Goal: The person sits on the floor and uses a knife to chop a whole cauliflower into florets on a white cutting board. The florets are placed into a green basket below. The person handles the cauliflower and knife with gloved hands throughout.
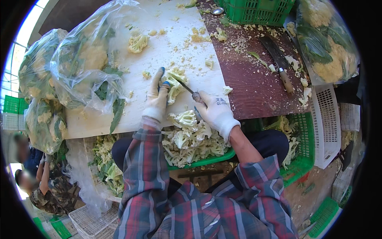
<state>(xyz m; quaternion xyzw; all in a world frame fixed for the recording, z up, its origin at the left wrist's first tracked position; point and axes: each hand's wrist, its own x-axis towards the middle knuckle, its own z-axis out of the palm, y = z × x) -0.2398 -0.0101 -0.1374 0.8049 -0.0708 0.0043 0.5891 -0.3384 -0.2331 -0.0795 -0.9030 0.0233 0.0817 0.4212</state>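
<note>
My left hand, in a white glove with blue fingertips, is open beside a cut cauliflower piece on the white board. Its fingers stretch away from me, and the thumb is next to the piece's left side. My right hand, also gloved in white, is closed round the handle of a small knife. The blade points up and left, its tip at the cauliflower piece. Below both hands, a green crate in front of me is heaped with cut cauliflower florets.
Bagged cauliflowers crowd the board's left. A large knife lies on the brown tabletop at right, with another bag beyond. Green crates stand at the back and right. Someone is at lower left.
</note>
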